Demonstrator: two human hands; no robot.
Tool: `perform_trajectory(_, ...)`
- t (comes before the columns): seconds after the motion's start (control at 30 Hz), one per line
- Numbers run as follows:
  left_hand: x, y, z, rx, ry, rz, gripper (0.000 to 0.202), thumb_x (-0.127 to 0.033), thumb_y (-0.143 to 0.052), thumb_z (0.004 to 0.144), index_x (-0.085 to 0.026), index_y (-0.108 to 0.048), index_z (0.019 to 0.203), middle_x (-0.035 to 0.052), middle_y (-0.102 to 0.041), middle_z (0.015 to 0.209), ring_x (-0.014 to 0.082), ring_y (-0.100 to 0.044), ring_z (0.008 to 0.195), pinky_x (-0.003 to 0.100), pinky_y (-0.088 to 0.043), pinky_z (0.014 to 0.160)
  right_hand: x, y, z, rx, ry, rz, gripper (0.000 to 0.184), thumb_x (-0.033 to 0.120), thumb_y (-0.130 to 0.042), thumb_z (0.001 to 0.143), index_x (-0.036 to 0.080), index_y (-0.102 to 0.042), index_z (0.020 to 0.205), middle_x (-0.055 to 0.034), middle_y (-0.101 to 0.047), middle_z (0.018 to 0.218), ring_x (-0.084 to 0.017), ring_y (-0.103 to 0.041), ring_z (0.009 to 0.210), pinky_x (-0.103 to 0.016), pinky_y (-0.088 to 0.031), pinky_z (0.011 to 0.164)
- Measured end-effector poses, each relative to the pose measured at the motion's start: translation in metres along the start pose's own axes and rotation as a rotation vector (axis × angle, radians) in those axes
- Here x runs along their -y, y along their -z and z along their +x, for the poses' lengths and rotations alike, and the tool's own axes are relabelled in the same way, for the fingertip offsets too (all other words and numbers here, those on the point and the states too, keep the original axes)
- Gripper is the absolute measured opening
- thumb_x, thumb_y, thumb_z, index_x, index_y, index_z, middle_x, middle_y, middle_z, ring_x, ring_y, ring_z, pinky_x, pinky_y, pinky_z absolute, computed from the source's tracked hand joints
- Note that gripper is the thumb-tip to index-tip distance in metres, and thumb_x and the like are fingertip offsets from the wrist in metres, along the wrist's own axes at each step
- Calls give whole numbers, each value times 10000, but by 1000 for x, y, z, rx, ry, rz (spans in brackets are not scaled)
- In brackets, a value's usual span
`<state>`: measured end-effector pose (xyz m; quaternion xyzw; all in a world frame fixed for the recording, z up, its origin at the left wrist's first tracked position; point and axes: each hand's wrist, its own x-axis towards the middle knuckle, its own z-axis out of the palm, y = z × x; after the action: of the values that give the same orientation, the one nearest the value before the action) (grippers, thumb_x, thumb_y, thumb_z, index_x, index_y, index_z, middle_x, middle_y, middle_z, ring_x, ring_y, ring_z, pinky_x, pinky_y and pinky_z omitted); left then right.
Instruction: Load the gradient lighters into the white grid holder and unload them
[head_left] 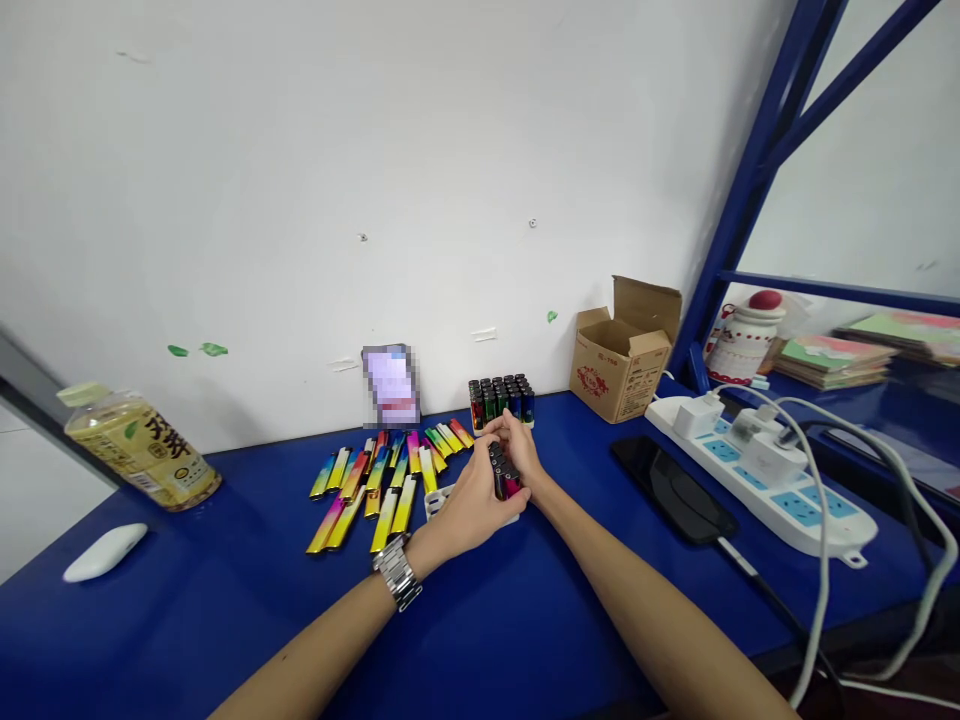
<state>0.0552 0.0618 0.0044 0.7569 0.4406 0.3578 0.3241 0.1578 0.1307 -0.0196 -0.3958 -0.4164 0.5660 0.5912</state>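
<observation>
Looks bright, with soft shadows on the wall (450, 150). Stretches toward the edges, turns blocky over the upright screen (391, 386).

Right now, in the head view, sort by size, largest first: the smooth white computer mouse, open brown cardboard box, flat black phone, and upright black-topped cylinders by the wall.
1. Open brown cardboard box
2. Flat black phone
3. Smooth white computer mouse and upright black-topped cylinders: too alike to rank

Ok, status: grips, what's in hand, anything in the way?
Left grip and right grip around black-capped tubes. White tray partly hidden. Bright pieces close beside left grip.
</observation>
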Motion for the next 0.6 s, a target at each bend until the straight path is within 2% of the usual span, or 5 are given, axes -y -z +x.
perform_trajectory(0.2, -6, -6, 2, -113, 31, -157, 518, -165, -655, 671, -205, -383, 1110, 98, -548, 1126, 225, -552, 1053, 386, -433, 910, 1, -3, -2, 8, -38, 48, 461, 618, -503, 724, 193, -554, 553, -4, -540, 496, -141, -464, 467, -271, -346, 488)
perform_trajectory(0.33, -16, 0, 16, -334, 147, -477, 477, -143, -637, 630, -240, -391, 1027, -1, -583, 922, 150, -600, 859, 289, -471, 773, 4, -4, -6, 50, -24, 122, 462, 641, -508, 704, 193, -534, 596, -2, -550, 541, -146, -496, 519, -268, -388, 535)
perform_trajectory(0.43, -23, 14, 29, -525, 299, -780, 381, -192, -598, 630, -236, -406, 956, -35, -571, 776, 123, -587, 669, 248, -471, 625, 7, -6, -13, 135, -1, 186, 448, 647, -473, 736, 204, -538, 737, -14, -607, 683, -171, -570, 647, -282, -456, 628)
perform_trajectory(0.53, -25, 32, 40, -535, 469, -913, 152, -285, -498, 661, -216, -384, 734, -33, -509, 622, 116, -537, 537, 245, -463, 531, 8, -12, -23, 229, 38, 123, 435, 634, -455, 776, 237, -496, 950, -32, -633, 889, -192, -608, 778, -303, -489, 669)
perform_trajectory(0.6, -23, 41, 44, -526, 537, -897, 162, -343, -425, 678, -226, -320, 643, -30, -460, 556, 122, -522, 496, 259, -471, 506, 8, -17, -30, 278, 104, -25, 508, 595, -549, 752, 258, -431, 1113, -62, -610, 1075, -217, -612, 906, -334, -501, 732)
